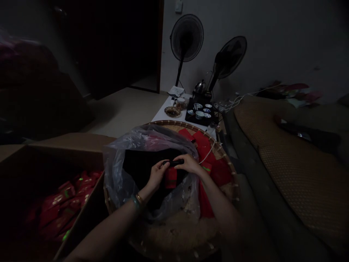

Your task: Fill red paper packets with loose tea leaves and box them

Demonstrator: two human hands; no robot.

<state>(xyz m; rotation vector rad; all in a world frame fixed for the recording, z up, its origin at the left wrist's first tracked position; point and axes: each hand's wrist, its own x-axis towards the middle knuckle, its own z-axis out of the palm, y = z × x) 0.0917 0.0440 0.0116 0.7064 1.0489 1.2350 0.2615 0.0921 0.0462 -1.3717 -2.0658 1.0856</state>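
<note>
Between the fingertips of both hands is a small dark bar-shaped object [172, 162]; the dim light hides its exact kind. My left hand [157, 174] pinches its left end, and my right hand [188, 163] grips the right end. Just below them is a small red packet [171, 178], over a black surface [141, 163]. A clear plastic bag [117, 178] surrounds this black area and lies in a round woven bamboo tray [174, 233]. Red pouches [203, 143] are spread along the tray's right side.
At the left stands an open cardboard box [73, 140] holding many red packets [53, 203]. Beyond the tray, a white table [160, 114] carries a black tea tray [189, 116] with cups. Two fans [187, 38] stand behind. A sofa with a woven mat [289, 156] runs along the right.
</note>
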